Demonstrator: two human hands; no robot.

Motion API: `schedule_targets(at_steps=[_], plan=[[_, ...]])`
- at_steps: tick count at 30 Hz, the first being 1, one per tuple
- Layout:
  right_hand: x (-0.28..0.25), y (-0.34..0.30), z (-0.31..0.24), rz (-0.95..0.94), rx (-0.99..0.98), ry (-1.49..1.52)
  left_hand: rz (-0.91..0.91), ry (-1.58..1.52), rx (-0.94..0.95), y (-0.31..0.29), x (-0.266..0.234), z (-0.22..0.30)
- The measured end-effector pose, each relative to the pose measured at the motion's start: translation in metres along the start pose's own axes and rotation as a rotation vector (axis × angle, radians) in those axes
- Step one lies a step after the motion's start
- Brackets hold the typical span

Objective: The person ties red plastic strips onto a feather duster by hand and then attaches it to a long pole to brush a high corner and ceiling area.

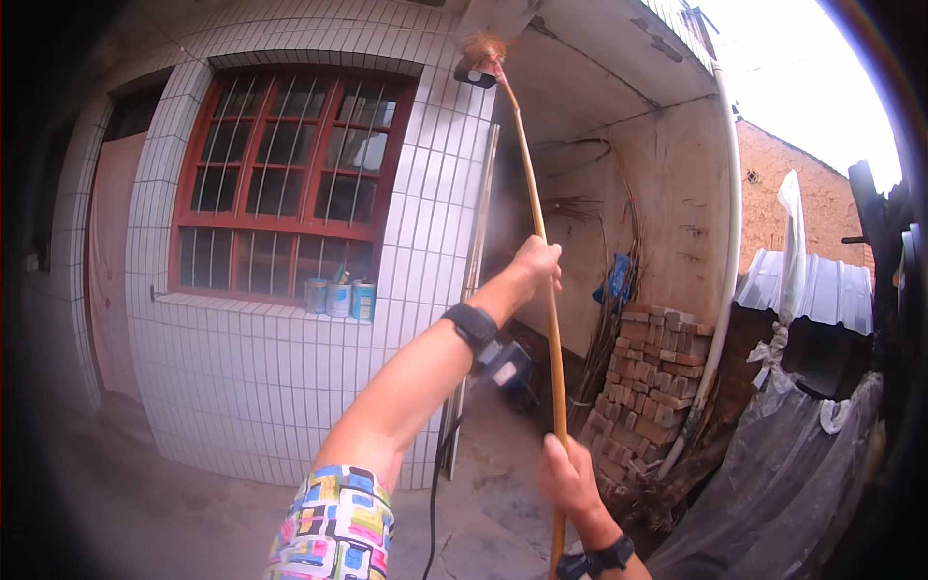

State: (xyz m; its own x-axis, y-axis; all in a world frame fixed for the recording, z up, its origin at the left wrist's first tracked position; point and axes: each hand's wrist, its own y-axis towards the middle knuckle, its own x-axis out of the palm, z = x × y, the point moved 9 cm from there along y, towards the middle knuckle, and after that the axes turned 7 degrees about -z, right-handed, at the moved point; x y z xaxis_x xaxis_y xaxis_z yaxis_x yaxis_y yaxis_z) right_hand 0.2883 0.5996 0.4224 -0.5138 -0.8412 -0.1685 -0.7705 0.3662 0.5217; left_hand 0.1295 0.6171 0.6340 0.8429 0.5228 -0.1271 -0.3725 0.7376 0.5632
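Observation:
A long-handled broom (535,184) rises through the middle of the view, its bamboo-coloured handle slightly bent. Both hands are closed round that handle. My left hand (538,267) grips it about halfway up, with a black band on the wrist. Lower down, my right hand (570,476) holds it near the bottom edge. At the top, the bushy straw-coloured bristle head (484,47) is up by the wall corner under the overhang. A dark box-like fixture (476,75) sits right by the bristles; whether they touch it I cannot tell.
A white-tiled wall (425,242) has a red-framed barred window (290,174) with several cans (338,299) on its sill. Stacked bricks (650,382) and bundled sticks stand in the recess to the right. Plastic sheeting (773,474) drapes the right side; a black cable (433,512) runs down ahead.

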Motion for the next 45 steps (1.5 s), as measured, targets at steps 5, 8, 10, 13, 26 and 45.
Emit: schedule_targets(at_steps=[5,8,10,13,26,45], plan=[[-0.023,-0.074,0.04,0.062,-0.047,-0.18,-0.01,-0.087,0.024,-0.01,0.025,-0.022],[-0.014,-0.091,0.048,0.147,-0.092,-0.285,0.144,-0.119,0.082,-0.019,0.012,-0.03],[-0.006,-0.087,0.047,0.153,-0.093,-0.243,0.151,-0.135,0.118,-0.02,0.005,-0.029],[0.006,-0.074,0.036,0.151,-0.159,-0.258,0.149,-0.14,0.128,-0.02,-0.003,-0.019],[0.04,-0.026,0.029,0.038,-0.028,0.132,-0.047,-0.184,0.039,-0.021,0.002,-0.004],[0.008,0.061,-0.003,-0.241,-0.035,0.452,0.033,-0.139,0.103,0.01,0.007,0.0]])
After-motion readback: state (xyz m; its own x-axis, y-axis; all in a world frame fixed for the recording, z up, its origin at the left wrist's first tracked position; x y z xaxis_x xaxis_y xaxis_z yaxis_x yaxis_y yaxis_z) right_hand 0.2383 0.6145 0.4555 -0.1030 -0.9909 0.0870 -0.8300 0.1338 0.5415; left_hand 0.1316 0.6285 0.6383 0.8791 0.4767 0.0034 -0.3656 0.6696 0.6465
